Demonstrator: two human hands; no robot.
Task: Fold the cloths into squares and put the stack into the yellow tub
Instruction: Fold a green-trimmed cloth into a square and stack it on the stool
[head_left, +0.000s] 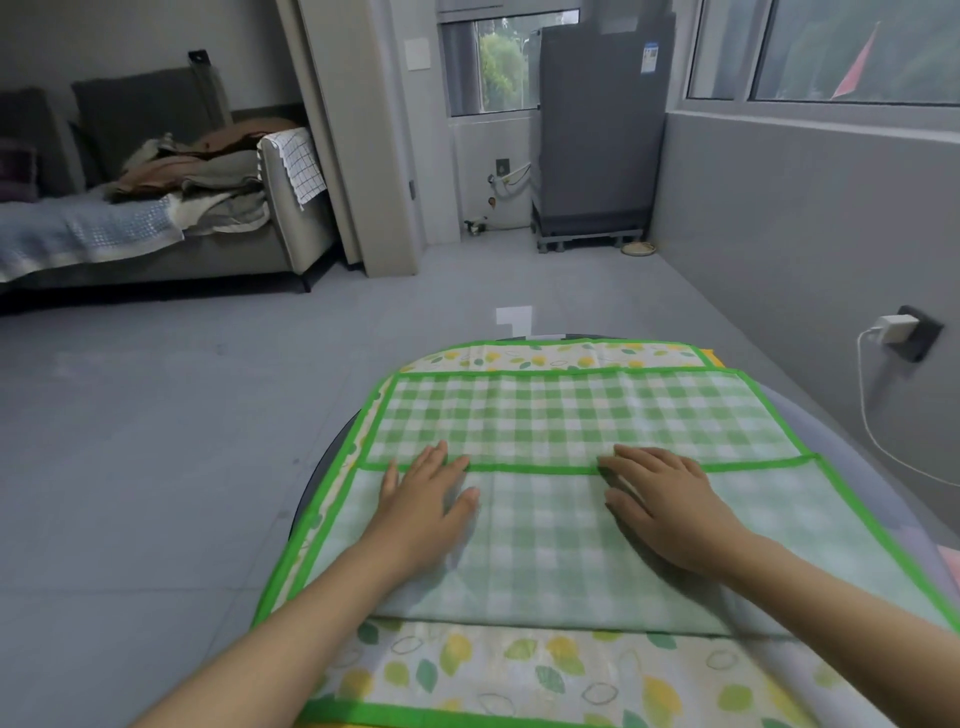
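Sofa (156, 244) (clothes piled), charger (891, 328) plugged right wall.

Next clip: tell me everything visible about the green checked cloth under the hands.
The green checked cloth is thin woven-looking fabric in green and white gingham with bright green edging. It lies flat, folded over itself, atop a lemon-print cloth. The left hand and right hand press on it, fingers straight, near the fold's green edge.
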